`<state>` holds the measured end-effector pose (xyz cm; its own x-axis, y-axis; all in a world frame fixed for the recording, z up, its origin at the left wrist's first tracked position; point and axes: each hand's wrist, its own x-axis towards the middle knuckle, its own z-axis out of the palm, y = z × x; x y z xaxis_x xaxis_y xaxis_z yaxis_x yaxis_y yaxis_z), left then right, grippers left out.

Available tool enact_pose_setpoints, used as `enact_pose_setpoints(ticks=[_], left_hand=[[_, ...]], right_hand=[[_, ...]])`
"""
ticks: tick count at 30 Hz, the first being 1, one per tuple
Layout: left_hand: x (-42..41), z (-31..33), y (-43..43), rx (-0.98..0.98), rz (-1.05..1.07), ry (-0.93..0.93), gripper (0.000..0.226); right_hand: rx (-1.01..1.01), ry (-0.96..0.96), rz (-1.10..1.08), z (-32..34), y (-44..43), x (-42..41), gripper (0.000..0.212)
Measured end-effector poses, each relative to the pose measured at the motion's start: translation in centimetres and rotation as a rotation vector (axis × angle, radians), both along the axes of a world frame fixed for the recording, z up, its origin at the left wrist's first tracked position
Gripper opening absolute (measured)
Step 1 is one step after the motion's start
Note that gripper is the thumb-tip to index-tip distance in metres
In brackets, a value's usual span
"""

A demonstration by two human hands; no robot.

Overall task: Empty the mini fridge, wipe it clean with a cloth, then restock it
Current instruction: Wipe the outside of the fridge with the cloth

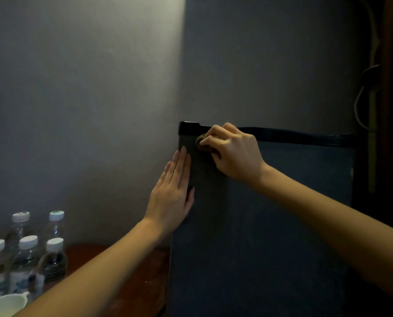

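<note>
White vessel (5, 304): bottom left corner, only its rim and part of its wall in view.
Water bottles (28, 255): five, white-capped, upright, grouped on the table just behind the white vessel.
Table (133, 289): reddish-brown wood, extends from the bottles to the left side of the mini fridge.
Wall (76, 110): grey, behind the table and the mini fridge.
Left hand (172, 195): palm flat against the left edge of the mini fridge door, below the right hand; fingers (179, 165) straight and together, pointing up, holding nothing.
Round object (200, 141): small, brownish, at the upper left corner of the door; cannot tell whether it is a knob or a wad of cloth.
Right hand (234, 152): fingers curled and clamped on the round object, just under the door's black top trim (293, 135).
Mini fridge (270, 225): dark blue, door closed, stands right of the table and fills the centre and right.
Cables (364, 88): hang looped above the fridge's right rear corner.
</note>
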<state>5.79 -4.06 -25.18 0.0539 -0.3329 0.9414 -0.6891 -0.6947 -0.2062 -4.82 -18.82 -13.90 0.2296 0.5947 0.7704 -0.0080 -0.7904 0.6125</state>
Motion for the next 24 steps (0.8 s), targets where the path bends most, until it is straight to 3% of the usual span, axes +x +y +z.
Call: enact_pose_setpoints(ticks=[6, 8, 11, 15, 19, 24], left_hand=[[-1.0, 0.3, 0.1, 0.003, 0.056, 0.02, 0.066], [-1.2, 0.3, -0.1, -0.015, 0.054, 0.026, 0.064], [-1.4, 0.3, -0.3, -0.022, 0.056, 0.058, 0.063], [-1.5, 0.7, -0.1, 0.018, 0.153, 0.033, 0.064], [-1.0, 0.4, 0.5, 0.03, 0.092, 0.028, 0.068], [-1.0, 0.2, 0.3, 0.025, 0.079, 0.023, 0.067]], right_hand=[[0.405, 0.078, -0.222, 0.5, 2.7, -2.4, 0.011], [0.52, 0.058, -0.157, 2.5, 3.6, -2.4, 0.013], [0.319, -0.016, 0.152, 3.4, 5.7, -0.7, 0.021], [0.031, 0.075, 0.095, 0.8, 4.4, 3.5, 0.032], [0.01, 0.053, 0.084, -0.6, 0.0, 2.5, 0.04], [0.125, -0.049, 0.037, -1.6, -6.8, -1.8, 0.047]])
